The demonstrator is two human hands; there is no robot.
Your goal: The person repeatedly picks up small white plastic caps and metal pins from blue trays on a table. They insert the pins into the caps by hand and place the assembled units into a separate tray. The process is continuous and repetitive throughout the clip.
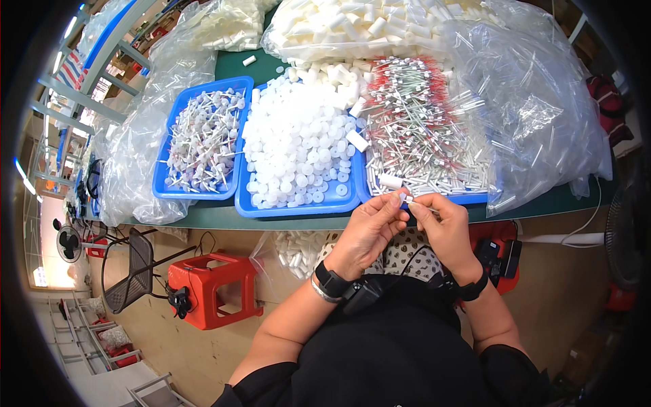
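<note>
Together, the left hand (366, 234) and right hand (446, 224) held one small white piece (408, 199) in closed pinches; three blue trays (298, 209) stood on one green table (228, 68).

The held piece (407, 199) is white, trays (298, 209) blue, cloth (411, 248) dark-spotted cream.

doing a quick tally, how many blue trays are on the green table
3: left tray, middle tray and right tray, in a row along the near edge of the table; bags may hide others.
</note>
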